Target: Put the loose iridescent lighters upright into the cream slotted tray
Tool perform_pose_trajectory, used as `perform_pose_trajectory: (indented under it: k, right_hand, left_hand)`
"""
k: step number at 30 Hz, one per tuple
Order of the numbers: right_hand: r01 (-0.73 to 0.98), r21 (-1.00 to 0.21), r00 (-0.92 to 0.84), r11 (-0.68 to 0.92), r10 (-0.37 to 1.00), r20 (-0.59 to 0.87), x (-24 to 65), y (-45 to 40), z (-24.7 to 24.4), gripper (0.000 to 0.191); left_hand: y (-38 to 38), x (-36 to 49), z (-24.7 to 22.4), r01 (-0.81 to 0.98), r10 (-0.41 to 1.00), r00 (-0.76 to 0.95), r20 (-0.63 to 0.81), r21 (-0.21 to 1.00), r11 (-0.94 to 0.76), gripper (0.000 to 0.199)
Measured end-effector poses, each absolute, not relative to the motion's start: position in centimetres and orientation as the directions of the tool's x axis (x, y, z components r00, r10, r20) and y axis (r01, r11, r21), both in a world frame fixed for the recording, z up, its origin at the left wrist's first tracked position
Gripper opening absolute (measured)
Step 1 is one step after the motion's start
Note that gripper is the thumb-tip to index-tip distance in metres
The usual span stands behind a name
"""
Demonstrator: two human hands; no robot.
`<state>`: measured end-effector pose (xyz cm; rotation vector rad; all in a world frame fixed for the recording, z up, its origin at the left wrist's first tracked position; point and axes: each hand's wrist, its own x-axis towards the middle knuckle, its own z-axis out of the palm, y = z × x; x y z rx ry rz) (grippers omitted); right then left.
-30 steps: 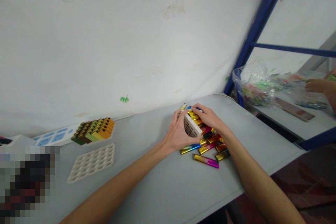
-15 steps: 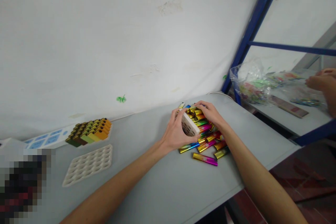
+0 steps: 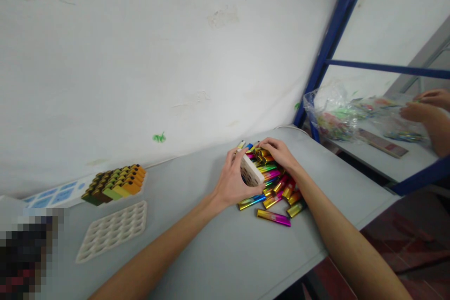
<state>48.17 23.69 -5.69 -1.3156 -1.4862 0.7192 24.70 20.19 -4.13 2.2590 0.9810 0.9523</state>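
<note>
My left hand (image 3: 232,180) grips a white perforated tray (image 3: 252,171), tilted up on edge with its holes visible. The thumb is at its lower end and the fingers are at its upper end. My right hand (image 3: 279,152) curls over several shiny gold tubes (image 3: 262,154) just right of the tray; its thumb is hidden. Beneath and beside both hands lies a loose pile of metallic tubes (image 3: 277,185) in gold, pink, red, green and blue. One gold-and-magenta tube (image 3: 273,217) rests apart, nearer the front.
On the grey table (image 3: 197,234), a second white tray with holes (image 3: 114,230) lies at left. Behind it stands a block of upright green, yellow and orange pieces (image 3: 116,185). A blue frame (image 3: 321,56) rises at right; beyond it are plastic bags (image 3: 333,117) and another person's hands (image 3: 427,110).
Gold tubes under my right hand have shifted, with their ends now turned more toward the tray. My left hand still holds the tray tilted. The whole view has moved slightly.
</note>
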Motion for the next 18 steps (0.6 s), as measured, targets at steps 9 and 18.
perform_pose_trajectory:
  k: [9,18]
  right_hand:
    - [0.455,-0.868,0.135,0.198,0.949,0.287,48.33,23.47,-5.72,0.036]
    - [0.454,-0.866,0.184,0.209,0.929,0.32,48.74,23.4,-5.73,0.041]
  left_hand:
    - [20.26,24.73,-4.12,0.418,0.766,0.501,0.402,0.663,-0.621,0.103]
    - [20.46,24.37,-4.04,0.398,0.75,0.517,0.412,0.661,-0.637,0.102]
